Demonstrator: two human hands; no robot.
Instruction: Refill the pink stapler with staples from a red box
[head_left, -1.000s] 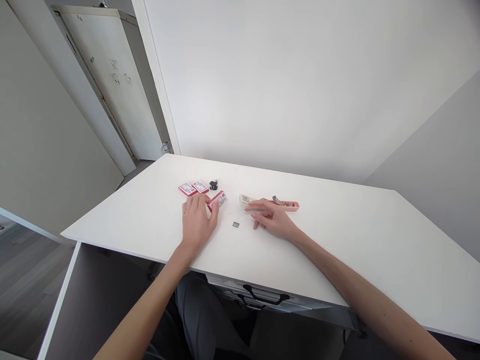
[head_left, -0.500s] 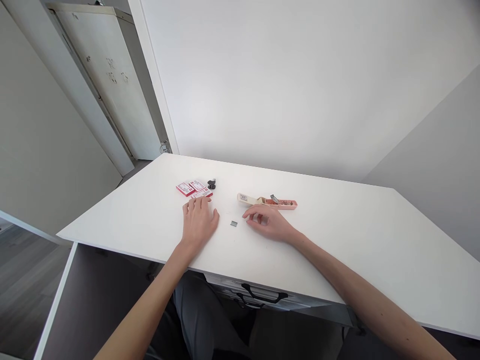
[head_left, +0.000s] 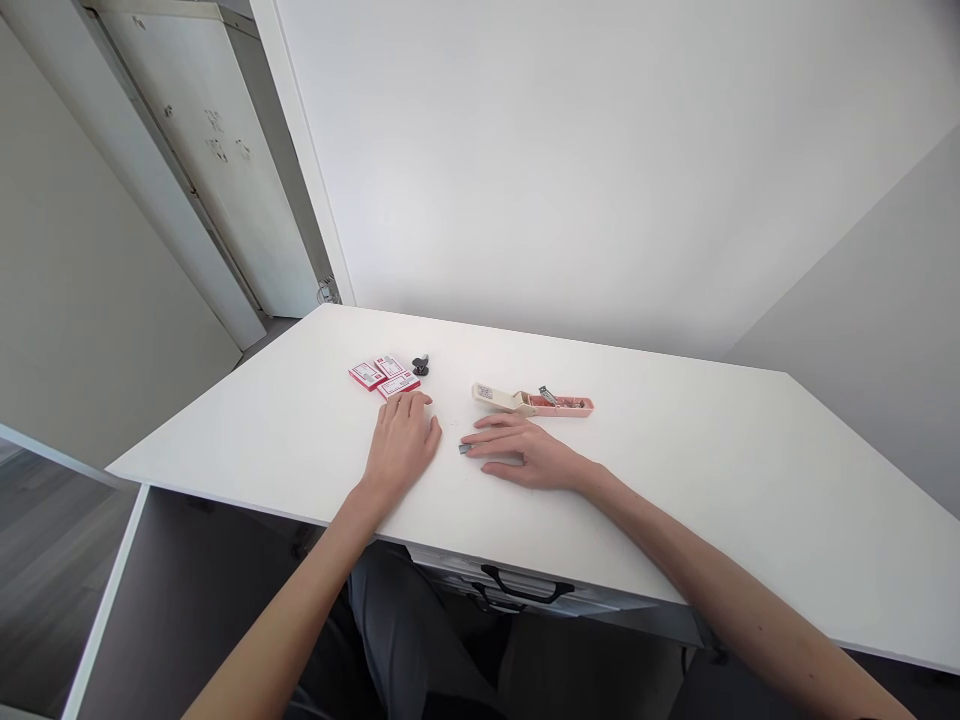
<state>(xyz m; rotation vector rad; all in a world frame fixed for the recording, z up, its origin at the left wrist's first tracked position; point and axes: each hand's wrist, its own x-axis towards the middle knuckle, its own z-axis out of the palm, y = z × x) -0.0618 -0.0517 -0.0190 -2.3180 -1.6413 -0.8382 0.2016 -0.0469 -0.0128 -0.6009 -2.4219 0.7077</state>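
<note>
A small grey strip of staples (head_left: 464, 449) lies on the white tabletop, partly covered by the fingertips of my right hand (head_left: 525, 452). That hand is flat, its fingers stretched out and apart. My left hand (head_left: 402, 437) rests palm down on the table with nothing in it, fingers somewhat spread, just in front of several small red-and-white boxes (head_left: 397, 385). Beyond my right hand lies a long pink and cream case (head_left: 495, 399), opened out, with small metal pieces in its pink half. A black staple remover (head_left: 421, 366) stands beside the boxes.
The white table (head_left: 675, 470) backs onto a white wall (head_left: 525, 180). Beneath its front edge are drawers with black handles (head_left: 529, 588). To the left, past a door frame, stands a scuffed pale cabinet (head_left: 217, 150).
My right hand has moved left and its curled fingers have straightened over the staple strip, covering part of it. My left hand stays in nearly the same place.
</note>
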